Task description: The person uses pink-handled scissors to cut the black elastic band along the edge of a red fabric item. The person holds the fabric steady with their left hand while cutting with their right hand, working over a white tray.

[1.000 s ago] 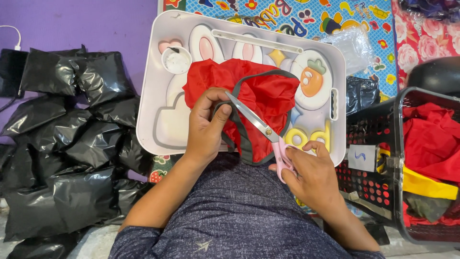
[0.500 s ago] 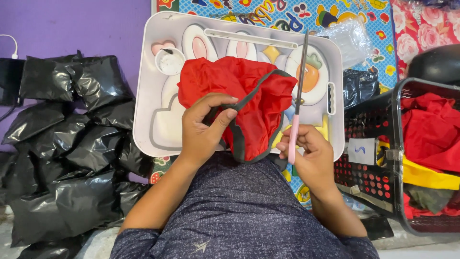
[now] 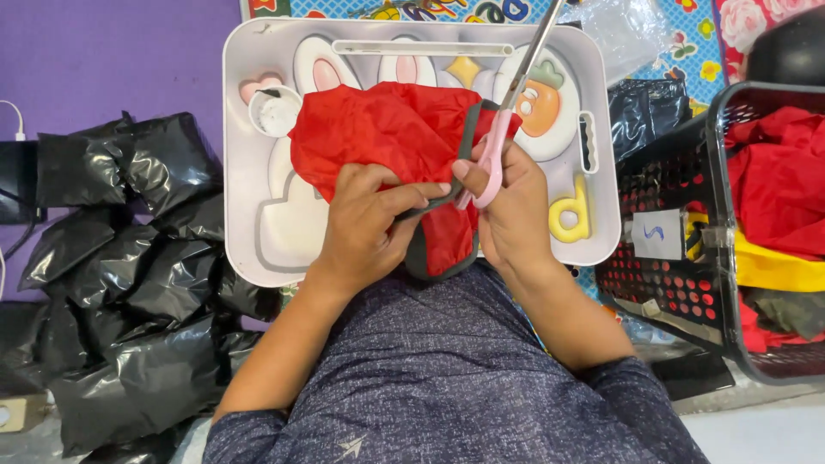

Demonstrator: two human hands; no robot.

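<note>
A view from the head looks straight down at a person's chest, in a speckled dark blue shirt [image 3: 447, 378], and at two bare forearms reaching forward.

The left hand [image 3: 365, 219] is curled closed, fingers and thumb pinching the grey-trimmed edge of a red, shiny fabric garment [image 3: 387, 137]. The right hand [image 3: 511, 210] is closed around the pink plastic handles of a pair of scissors [image 3: 507, 120], whose steel blades point up and away, together or nearly so, tips out of view past the top edge. The two hands almost touch where the fabric's grey edge passes between them.

The garment lies bunched on a white plastic lap tray [image 3: 593, 155] with raised rabbit, carrot and letter shapes, its lower corner hanging toward the person's chest.

To the left of the tray lies a heap of black plastic bags [image 3: 129, 258] against a purple surface [image 3: 112, 51]. To the right stands a black perforated plastic basket [image 3: 670, 283] holding more red and yellow cloth. Beyond the tray is a bright patterned mat [image 3: 679, 43].

Risk, as a judgement: the left fingertips sit close beside the scissor handles and the fabric is loosely gathered, so a cut could nick a finger or catch a hidden fold of cloth. The raised blades also point freely away from the body.
</note>
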